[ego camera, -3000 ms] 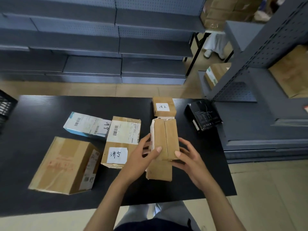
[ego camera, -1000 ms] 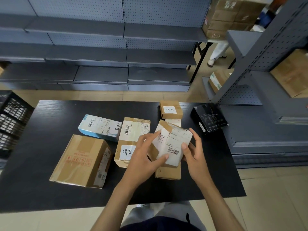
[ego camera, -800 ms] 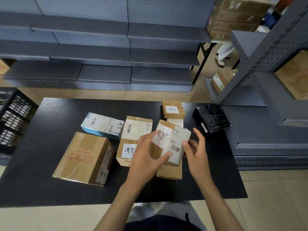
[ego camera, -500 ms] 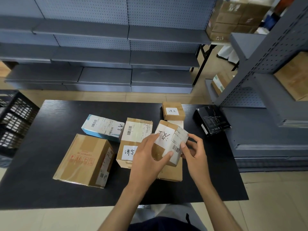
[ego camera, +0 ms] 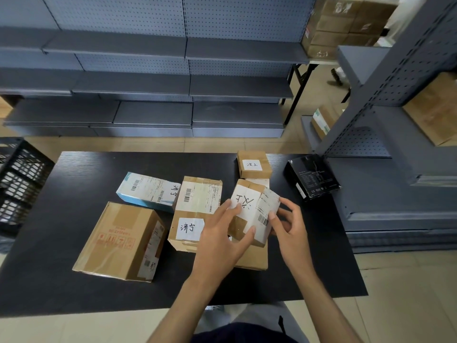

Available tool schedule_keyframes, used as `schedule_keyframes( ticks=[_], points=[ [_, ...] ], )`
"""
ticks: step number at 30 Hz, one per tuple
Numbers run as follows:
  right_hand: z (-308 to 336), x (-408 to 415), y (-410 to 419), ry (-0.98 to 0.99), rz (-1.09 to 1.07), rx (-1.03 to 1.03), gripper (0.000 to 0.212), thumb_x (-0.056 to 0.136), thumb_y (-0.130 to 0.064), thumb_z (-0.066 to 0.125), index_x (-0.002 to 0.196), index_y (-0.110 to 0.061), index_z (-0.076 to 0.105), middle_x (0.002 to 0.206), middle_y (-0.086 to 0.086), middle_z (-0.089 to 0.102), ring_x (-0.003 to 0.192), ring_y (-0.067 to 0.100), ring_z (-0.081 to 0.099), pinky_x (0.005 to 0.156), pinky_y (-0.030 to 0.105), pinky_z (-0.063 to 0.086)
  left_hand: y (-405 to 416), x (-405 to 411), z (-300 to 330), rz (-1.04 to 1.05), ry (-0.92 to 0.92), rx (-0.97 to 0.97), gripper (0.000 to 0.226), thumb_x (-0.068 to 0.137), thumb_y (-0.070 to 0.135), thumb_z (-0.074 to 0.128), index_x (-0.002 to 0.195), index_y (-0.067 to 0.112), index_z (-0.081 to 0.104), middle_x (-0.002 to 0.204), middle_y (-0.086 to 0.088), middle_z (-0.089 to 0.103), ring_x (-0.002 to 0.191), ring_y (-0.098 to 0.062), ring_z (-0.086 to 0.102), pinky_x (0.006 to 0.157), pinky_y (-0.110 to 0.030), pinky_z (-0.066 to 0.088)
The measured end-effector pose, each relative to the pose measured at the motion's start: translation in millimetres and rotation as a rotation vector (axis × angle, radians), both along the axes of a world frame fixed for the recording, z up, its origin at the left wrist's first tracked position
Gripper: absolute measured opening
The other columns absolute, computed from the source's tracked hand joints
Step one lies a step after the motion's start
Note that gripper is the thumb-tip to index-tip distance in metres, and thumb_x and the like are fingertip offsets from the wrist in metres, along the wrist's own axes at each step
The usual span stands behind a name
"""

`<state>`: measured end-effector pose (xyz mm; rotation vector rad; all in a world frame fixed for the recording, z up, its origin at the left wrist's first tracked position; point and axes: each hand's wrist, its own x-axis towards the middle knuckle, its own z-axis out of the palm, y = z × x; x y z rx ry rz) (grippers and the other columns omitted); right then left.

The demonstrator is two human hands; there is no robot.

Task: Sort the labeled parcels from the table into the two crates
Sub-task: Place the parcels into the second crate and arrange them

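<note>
Grey shelving stands behind the black worktop (ego camera: pixel 74 243), and only one black crate (ego camera: pixel 19 184) shows, far off to the left of the fingers, so the parcel (ego camera: pixel 252 214) could end up in the wrong crate if its handwritten label is misread (the writing faces up but is turned askew). It could also tip out of a light hold onto the brown box (ego camera: pixel 254 256) beneath. Left hand (ego camera: pixel 222 241) grips its near left side, thumb on the front face; right hand (ego camera: pixel 289 231) pinches its right edge, the parcel raised and tilted between them.
</note>
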<state>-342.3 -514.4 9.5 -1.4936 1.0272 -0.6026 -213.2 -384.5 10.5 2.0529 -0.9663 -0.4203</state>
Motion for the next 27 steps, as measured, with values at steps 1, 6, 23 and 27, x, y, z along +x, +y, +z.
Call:
schedule_keyframes(
  ticks=[1,6,23,27],
  points=[
    [0,-1,-1,-0.005,-0.004,0.003,0.043,0.098,-0.032,0.066,0.136,-0.041,0.049,0.127,-0.011,0.067,0.113,0.007,0.067,0.086,0.039,0.062,-1,0,0,-0.002,0.002,-0.001,0.063,0.088,0.056,0.074,0.144,0.034,0.054,0.159,0.013,0.044,0.142,-0.005,0.041,0.103,-0.009,0.027],
    [0,-5,-7,-0.020,-0.017,0.009,0.061,0.096,-0.029,0.069,0.150,-0.036,0.041,0.133,-0.015,0.065,0.116,0.002,0.065,0.086,0.028,0.059,-7,-1,-5,0.009,0.042,-0.017,0.060,0.090,0.050,0.074,0.145,0.037,0.054,0.160,0.015,0.042,0.139,0.010,0.031,0.105,-0.002,0.021],
    [14,-28,-44,-0.161,0.054,-0.028,0.036,0.095,-0.009,0.070,0.128,-0.020,0.062,0.121,-0.016,0.069,0.114,0.007,0.067,0.089,0.021,0.056,-47,-21,5,0.169,0.260,-0.066,0.043,0.098,0.032,0.070,0.140,0.032,0.059,0.137,0.022,0.064,0.126,0.001,0.059,0.103,-0.028,0.054],
    [18,-42,-63,-0.187,0.090,-0.040,0.034,0.094,-0.006,0.071,0.125,-0.019,0.063,0.124,-0.012,0.069,0.118,0.009,0.065,0.092,0.021,0.055,-66,-42,12,0.213,0.307,-0.043,0.046,0.094,0.029,0.076,0.137,0.033,0.057,0.128,0.037,0.060,0.122,0.014,0.054,0.096,-0.008,0.042]
  ],
)
